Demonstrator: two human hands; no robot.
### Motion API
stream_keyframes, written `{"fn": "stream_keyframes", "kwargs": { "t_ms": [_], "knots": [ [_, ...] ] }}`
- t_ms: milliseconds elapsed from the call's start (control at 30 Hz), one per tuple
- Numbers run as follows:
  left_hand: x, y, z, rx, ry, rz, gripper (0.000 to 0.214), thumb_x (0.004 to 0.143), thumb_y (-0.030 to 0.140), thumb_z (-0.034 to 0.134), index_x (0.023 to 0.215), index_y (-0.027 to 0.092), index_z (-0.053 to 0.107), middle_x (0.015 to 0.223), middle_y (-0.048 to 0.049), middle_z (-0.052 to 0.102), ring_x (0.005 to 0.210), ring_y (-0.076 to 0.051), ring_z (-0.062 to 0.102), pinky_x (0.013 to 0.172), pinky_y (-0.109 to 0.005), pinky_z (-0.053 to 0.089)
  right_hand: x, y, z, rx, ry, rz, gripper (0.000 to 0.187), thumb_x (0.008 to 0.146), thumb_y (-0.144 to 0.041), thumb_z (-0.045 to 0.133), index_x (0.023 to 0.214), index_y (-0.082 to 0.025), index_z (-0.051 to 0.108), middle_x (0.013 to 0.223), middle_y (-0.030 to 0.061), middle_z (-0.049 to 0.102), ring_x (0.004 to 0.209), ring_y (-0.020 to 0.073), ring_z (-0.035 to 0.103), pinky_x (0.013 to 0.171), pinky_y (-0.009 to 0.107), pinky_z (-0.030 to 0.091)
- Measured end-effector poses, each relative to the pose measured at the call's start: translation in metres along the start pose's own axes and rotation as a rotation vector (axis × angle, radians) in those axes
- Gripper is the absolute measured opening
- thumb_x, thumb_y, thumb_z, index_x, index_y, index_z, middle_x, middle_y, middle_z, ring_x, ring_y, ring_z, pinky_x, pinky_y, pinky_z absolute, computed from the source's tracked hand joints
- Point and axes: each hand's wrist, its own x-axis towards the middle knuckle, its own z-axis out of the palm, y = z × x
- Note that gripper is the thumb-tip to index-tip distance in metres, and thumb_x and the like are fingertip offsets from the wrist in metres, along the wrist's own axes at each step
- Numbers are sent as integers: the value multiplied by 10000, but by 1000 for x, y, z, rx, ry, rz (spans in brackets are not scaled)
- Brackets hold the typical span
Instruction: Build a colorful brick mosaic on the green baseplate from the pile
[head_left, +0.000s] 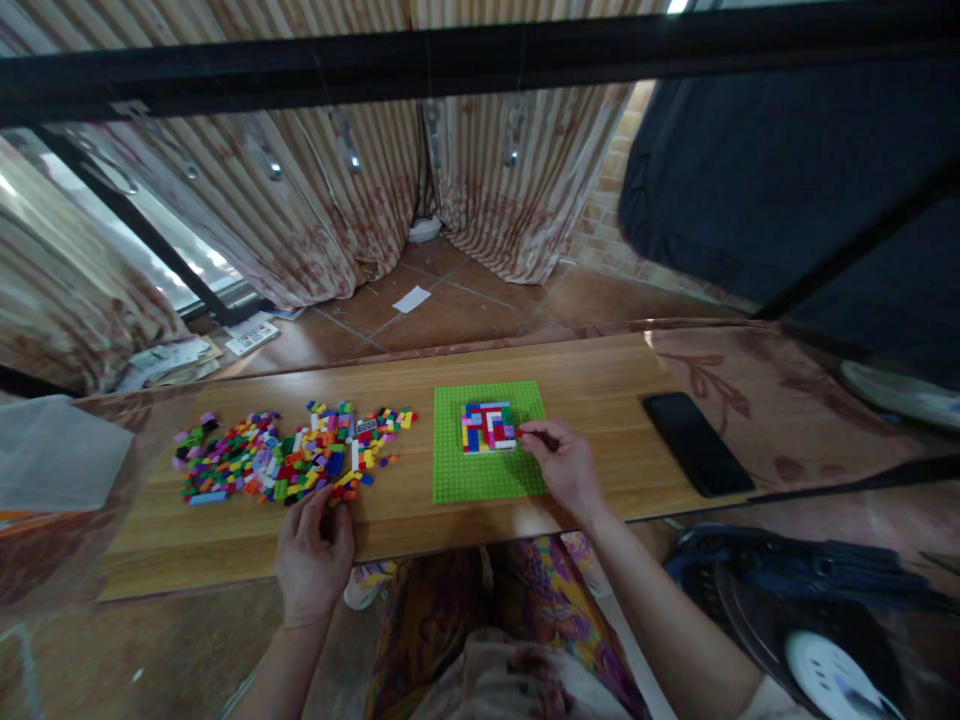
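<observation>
- From the head view I locate the brick build [489, 428], low and many-coloured, on the green baseplate [480, 482]. Green studs surround it on all four sides; the widest margin lies toward the wearer.
- My right hand [566, 468] reaches over the baseplate's right edge. Thumb and forefinger come together beside the build, with a speck of red at their tips; I cannot tell whether they grip a brick.
- My left hand [313, 555] lies across the front edge of the wooden board [420, 527]. Its fingers are curled, tips at the near rim of the loose bricks [262, 455]; I cannot tell whether one is gripped.
- Clearance, left: a bare strip of wood separates the loose bricks from the baseplate.
- Clearance, right: bare wood lies between the baseplate and the black phone [697, 443], which lies at the board's right end. My right forearm crosses the front edge on this side.
- Surface: the board is long, wood-grained and lies over a patterned cloth [735, 385], visible beyond the right end.
- Room: beyond the board I observe a tiled floor [472, 310] with a white sheet [412, 299], striped curtains [330, 200] and a black rail [480, 62]. A translucent bin [60, 450] stands at far left.
</observation>
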Motion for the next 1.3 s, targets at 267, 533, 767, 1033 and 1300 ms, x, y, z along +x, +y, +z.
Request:
{"fn": "stream_keyframes", "kwargs": {
  "t_ms": [267,533,767,1033,1300],
  "knots": [
    [0,-1,1,-11,-7,5,285,873,306,540,1084,147,650,1022,-118,673,973,-231,636,859,-359,532,0,-3,5,-54,-34,-78,128,801,-309,632,810,-240,740,858,43,714,853,200,645,776,337,494],
    [0,0,2,-9,-7,-9,287,875,305,535,1090,152,648,1038,-117,669,979,-232,629,862,-363,526,4,0,9,9,-8,-37,97,754,-293,666,761,-238,746,822,34,709,792,185,643,762,337,502],
    [0,0,1,-16,-20,-11,284,874,311,524,1085,163,642,1046,-109,661,984,-227,621,869,-357,517,6,1,10,25,-23,-40,100,747,-298,661,737,-236,740,803,27,703,781,178,636,746,324,498],
    [0,2,0,-30,-36,-53,279,859,308,530,1085,183,637,1056,-104,655,988,-234,617,863,-367,509,10,2,5,64,-87,-40,104,746,-321,680,766,-236,736,808,28,694,787,174,626,747,321,498],
    [0,1,0,1,-30,-24,286,875,314,529,1094,163,635,1046,-115,660,985,-233,623,849,-359,518,17,5,-4,43,-219,-102,124,781,-327,656,800,-241,742,852,31,686,829,178,634,770,330,504]
  ]
}}
